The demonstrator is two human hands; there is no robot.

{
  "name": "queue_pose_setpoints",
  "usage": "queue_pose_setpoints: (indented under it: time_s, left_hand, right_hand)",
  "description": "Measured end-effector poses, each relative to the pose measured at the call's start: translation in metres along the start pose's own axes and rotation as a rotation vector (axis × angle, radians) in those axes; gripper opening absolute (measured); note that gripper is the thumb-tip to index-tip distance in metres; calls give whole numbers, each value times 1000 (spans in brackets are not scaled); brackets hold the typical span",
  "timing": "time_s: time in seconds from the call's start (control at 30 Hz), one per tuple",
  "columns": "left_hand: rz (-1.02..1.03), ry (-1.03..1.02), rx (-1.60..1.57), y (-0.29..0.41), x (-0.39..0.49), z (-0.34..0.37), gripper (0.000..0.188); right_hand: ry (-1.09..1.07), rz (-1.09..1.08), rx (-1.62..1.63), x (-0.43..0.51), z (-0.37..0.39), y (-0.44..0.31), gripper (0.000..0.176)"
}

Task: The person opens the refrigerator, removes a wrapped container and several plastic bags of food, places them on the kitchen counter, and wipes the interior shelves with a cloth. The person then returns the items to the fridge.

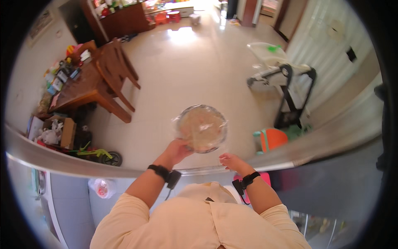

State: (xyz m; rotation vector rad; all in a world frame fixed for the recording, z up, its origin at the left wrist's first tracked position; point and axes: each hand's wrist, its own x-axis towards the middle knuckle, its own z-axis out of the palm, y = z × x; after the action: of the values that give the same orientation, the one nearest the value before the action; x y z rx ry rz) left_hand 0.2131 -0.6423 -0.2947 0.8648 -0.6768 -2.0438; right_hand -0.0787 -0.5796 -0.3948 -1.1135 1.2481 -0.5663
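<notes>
A round dish covered in clear plastic film (202,128) is in front of me, its contents pale and blurred under the wrinkled film. My left hand (179,151) grips the dish at its lower left edge. To the right of the dish and a little below it is my right hand (227,160), with its fingers curled and nothing seen in them; it does not touch the dish. Each wrist wears a black strap with a small box and a cable.
A wooden table (84,90) with chairs and many small items stands at the left, above a cardboard box (67,132) and a green balance bike (99,153). At the right are a folding high chair (283,77) and an orange child's seat (273,140). A doorway's threshold (199,171) crosses below my hands.
</notes>
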Motion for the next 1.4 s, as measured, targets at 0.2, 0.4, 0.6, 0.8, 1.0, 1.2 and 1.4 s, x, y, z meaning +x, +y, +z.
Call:
queue_pose_setpoints:
  time_s: [0.2, 0.4, 0.6, 0.8, 1.0, 1.2, 1.4]
  left_hand:
    - [18, 101, -164, 58, 104, -12, 31]
    - [210, 267, -214, 147, 105, -41, 36]
    - [584, 450, -289, 242, 85, -57, 51]
    - [723, 693, -345, 356, 148, -125, 54]
    - [655, 658, -344, 497, 255, -210, 52]
    - [751, 470, -409, 613, 381, -283, 54]
    - [984, 649, -434, 679, 420, -303, 55]
  right_hand:
    - [28, 196, 59, 169, -83, -58, 24]
    - [72, 222, 8, 340, -149, -167, 18]
    - [-168, 128, -202, 506, -130, -279, 18]
    - [-356, 167, -92, 644, -136, -338, 21]
    - [29, 381, 239, 763, -206, -409, 19]
    - [-115, 91, 283, 956, -181, -561, 17]
    - [-441, 74, -143, 1117, -50, -756, 27]
